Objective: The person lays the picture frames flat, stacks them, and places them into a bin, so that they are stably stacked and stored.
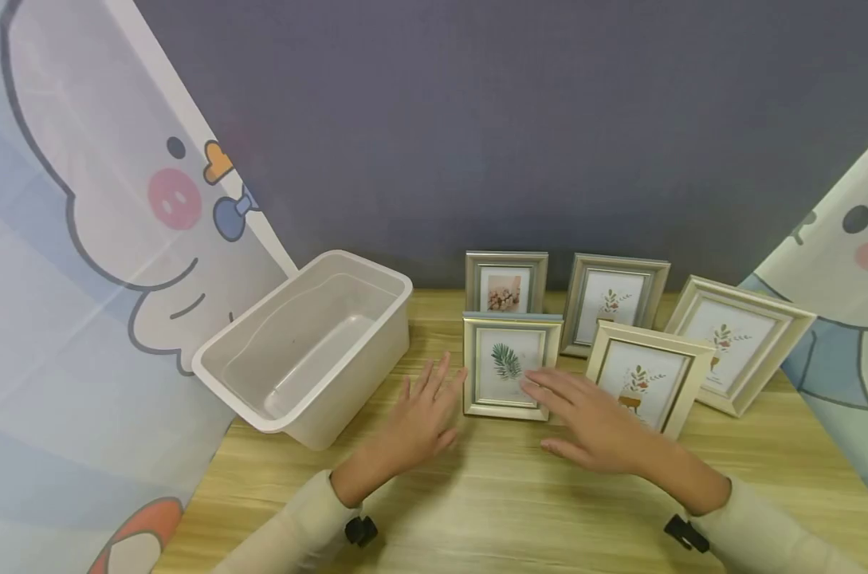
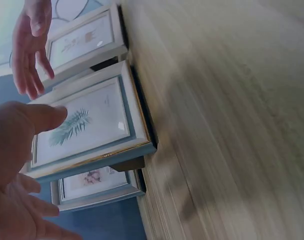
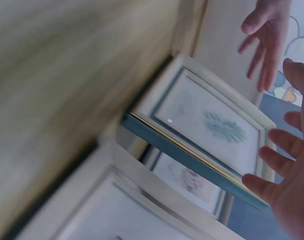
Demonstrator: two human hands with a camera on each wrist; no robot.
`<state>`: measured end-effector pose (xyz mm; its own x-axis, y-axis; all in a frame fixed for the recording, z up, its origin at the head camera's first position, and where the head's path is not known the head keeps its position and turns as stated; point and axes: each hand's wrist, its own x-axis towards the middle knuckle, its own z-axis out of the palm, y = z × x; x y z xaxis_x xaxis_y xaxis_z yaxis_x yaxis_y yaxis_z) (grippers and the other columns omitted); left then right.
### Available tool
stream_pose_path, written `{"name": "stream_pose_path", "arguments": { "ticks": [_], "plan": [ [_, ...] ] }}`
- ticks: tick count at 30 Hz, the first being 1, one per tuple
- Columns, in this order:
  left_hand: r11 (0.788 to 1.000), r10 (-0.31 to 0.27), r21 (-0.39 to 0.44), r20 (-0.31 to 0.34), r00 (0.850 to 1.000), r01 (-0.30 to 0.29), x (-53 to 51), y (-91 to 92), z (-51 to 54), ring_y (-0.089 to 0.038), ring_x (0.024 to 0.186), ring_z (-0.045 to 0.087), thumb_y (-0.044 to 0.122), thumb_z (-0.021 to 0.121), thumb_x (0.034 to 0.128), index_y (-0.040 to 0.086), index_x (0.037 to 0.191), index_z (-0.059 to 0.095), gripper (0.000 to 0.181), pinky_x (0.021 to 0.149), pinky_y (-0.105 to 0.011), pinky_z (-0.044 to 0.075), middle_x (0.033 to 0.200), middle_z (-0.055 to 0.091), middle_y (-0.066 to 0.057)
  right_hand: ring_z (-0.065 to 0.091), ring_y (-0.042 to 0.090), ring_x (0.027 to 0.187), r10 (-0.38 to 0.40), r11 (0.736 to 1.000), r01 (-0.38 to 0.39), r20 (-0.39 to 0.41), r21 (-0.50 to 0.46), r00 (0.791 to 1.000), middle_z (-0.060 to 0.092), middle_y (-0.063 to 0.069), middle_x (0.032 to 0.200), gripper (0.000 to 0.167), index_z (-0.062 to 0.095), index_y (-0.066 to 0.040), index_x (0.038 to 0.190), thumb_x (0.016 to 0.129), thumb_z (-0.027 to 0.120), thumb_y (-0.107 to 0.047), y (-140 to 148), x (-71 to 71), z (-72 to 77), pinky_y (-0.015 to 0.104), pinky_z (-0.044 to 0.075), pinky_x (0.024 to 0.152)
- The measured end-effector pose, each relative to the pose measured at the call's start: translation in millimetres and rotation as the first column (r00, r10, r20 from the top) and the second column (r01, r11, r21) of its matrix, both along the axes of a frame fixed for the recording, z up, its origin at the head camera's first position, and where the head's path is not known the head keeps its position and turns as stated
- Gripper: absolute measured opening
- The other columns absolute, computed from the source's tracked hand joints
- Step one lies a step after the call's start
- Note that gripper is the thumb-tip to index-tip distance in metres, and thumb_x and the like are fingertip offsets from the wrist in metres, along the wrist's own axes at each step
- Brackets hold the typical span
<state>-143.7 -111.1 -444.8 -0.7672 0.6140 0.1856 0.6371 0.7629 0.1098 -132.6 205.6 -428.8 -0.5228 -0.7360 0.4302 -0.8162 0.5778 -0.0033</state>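
Observation:
A picture frame with a green leaf print [image 1: 505,363] stands upright on the wooden table, front and centre. My left hand [image 1: 421,421] is just left of it, fingers spread and holding nothing. On the other side my right hand [image 1: 597,422] reaches in with fingers extended, its fingertips overlapping the print's lower right corner in the head view. In the right wrist view, that hand's fingers [image 3: 279,157] are near the frame's edge; whether they touch it I cannot tell. To the right, a cream frame with a plant print [image 1: 652,363] is partly covered by my right hand.
Behind the leaf frame stands a smaller frame with a pinkish print [image 1: 504,291]. Two more plant-print frames, one grey-gold [image 1: 609,299] and one cream [image 1: 735,339], stand at the back right. A light plastic bin [image 1: 358,383] sits at the left, against cartoon-printed cloth [image 1: 118,159].

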Motion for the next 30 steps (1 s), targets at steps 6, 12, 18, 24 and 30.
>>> {"name": "stream_pose_path", "arguments": {
  "ticks": [6,12,18,24,30],
  "plan": [
    [0.941,0.028,0.332,0.118,0.993,-0.066,-14.4,4.0,0.3,-0.046,0.142,0.043,0.013,0.081,0.0863,-0.001,0.156,0.033,0.086,0.113,-0.059,0.043,0.159,0.037,-0.028,0.054,0.036,0.131,0.010,0.998,-0.010,-0.001,-0.060,1.000,0.054,0.018,0.147,0.067,0.052,-0.002,0.147,0.098,0.064,-0.047,-0.5,-12.9,20.7,0.055,0.049,0.103],
    [0.835,0.025,0.513,0.322,0.946,-0.197,-28.8,10.2,-1.2,-0.038,0.136,0.052,0.017,0.076,0.0912,0.000,0.157,0.033,0.080,0.105,-0.052,0.052,0.154,0.045,-0.022,0.058,0.033,0.123,-0.050,0.992,0.056,0.058,-0.117,0.997,0.061,0.015,0.137,0.061,0.057,-0.006,0.142,0.089,0.077,-0.029,-3.5,-27.3,43.9,0.054,0.052,0.098],
    [0.738,-0.014,0.602,0.463,0.886,-0.303,-42.5,15.0,-8.1,-0.041,0.130,0.057,0.017,0.073,0.0936,0.000,0.155,0.035,0.074,0.098,-0.053,0.056,0.149,0.050,-0.023,0.060,0.034,0.114,-0.120,0.969,0.136,0.090,-0.204,0.989,0.064,0.016,0.125,0.053,0.061,-0.003,0.137,0.088,0.078,-0.017,-9.1,-50.2,57.6,0.053,0.053,0.092],
    [0.673,-0.048,0.639,0.540,0.841,-0.372,-56.9,20.7,-19.2,-0.041,0.127,0.060,0.018,0.072,0.0942,0.002,0.154,0.038,0.071,0.098,-0.050,0.056,0.142,0.057,-0.022,0.060,0.035,0.113,-0.166,0.955,0.205,0.188,-0.215,0.968,0.066,0.017,0.122,0.045,0.064,-0.001,0.133,0.093,0.074,-0.019,-15.6,-72.3,64.7,0.055,0.052,0.093],
    [0.621,-0.092,0.676,0.565,0.820,-0.397,-63.4,24.2,-28.6,-0.039,0.123,0.062,0.015,0.071,0.0942,0.005,0.152,0.043,0.065,0.093,-0.045,0.059,0.137,0.060,-0.021,0.060,0.035,0.111,-0.202,0.957,0.241,0.226,-0.162,0.953,0.067,0.016,0.120,0.039,0.067,-0.005,0.130,0.097,0.069,-0.026,-23.4,-86.7,65.2,0.056,0.049,0.097]
  ]
}}
